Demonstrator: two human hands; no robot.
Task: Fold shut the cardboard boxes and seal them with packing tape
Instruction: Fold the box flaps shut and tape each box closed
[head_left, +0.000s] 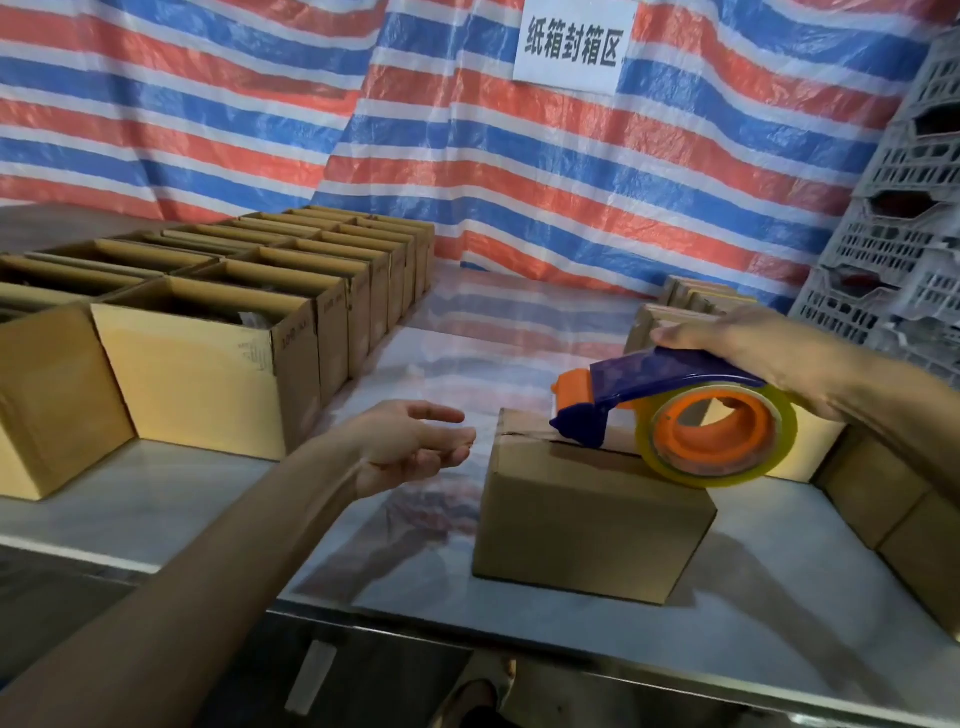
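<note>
While gripped from above by right hand (753, 345), fingers curled: tape dispenser (675, 384) on top seam of closed cardboard box (587, 519), centre-right of frame. Just left of box: left hand (410, 441), empty, fingers loosely spread. At left, open boxes (208, 364) in rows; closed boxes (893, 499) crowding right edge.

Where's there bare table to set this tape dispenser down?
Bare table for the tape dispenser lies between the open boxes and the closed box, under the left hand; another lane runs back to the tarp. Left side and right edge, with other boxes, are crowded.
</note>
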